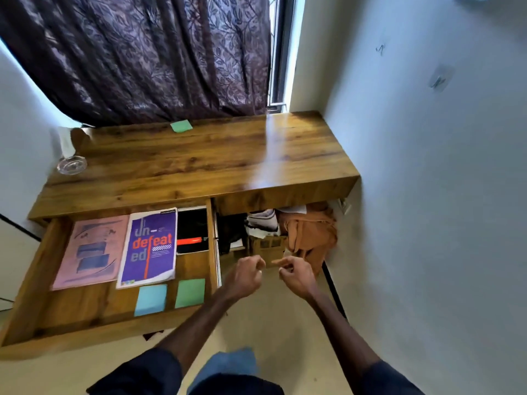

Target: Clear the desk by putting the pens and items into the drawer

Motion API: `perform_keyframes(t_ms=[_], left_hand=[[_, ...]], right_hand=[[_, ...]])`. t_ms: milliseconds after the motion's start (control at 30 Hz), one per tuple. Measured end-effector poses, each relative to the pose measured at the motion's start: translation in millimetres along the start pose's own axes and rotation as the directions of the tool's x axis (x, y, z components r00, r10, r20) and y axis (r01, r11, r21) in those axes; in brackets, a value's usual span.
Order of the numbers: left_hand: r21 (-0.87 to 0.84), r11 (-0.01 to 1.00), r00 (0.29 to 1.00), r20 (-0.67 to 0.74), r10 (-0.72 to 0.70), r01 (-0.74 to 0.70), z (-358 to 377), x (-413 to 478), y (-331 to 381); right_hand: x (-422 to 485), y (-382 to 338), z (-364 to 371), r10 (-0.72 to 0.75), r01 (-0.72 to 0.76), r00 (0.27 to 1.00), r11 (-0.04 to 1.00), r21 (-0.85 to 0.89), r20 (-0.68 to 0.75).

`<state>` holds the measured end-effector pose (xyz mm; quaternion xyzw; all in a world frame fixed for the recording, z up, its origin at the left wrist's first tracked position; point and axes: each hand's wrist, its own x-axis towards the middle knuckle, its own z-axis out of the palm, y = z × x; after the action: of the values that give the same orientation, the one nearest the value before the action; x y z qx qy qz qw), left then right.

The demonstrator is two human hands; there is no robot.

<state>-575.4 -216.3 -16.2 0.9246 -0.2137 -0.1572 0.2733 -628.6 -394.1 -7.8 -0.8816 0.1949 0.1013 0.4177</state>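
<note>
Although the drawer (99,334) stands open with books (148,246) and two note pads (150,299) inside, a green pad (181,126) lies at the far edge of the desk (199,166), under the curtain (142,58). Left hand (245,276) and right hand (296,276) hover beside the drawer, fingers curled, holding nothing visible. Risk: a long reach may nudge the green pad behind the desk, or sweep the glass dish (71,165) off the left end.

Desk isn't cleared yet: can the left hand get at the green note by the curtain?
Probably yes: the left hand looks empty and nothing stands on the desk before the note, though it sits far back.
</note>
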Motion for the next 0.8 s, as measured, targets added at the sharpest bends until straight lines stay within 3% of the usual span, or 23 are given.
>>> perform_keyframes(t_ms=[167,467,800], left_hand=[[0.031,0.997,0.995,-0.071,-0.072,0.074,-3.0,38.4,13.5],[-0.062,0.952,0.930,-0.206,-0.306,0.299,-2.1,152.7,24.3],[-0.123,0.890,0.847,-0.275,-0.455,0.438,-46.8,217.7,10.0]], right_hand=[[33.2,5.2,-35.2,-0.034,0.034,0.999,0.999,-0.029,0.008],[144.2,6.2,-87.8,-0.096,0.109,0.989,0.986,-0.126,0.108],[271.8,-58.0,-119.9,-0.207,0.232,0.957,0.967,-0.103,0.202]])
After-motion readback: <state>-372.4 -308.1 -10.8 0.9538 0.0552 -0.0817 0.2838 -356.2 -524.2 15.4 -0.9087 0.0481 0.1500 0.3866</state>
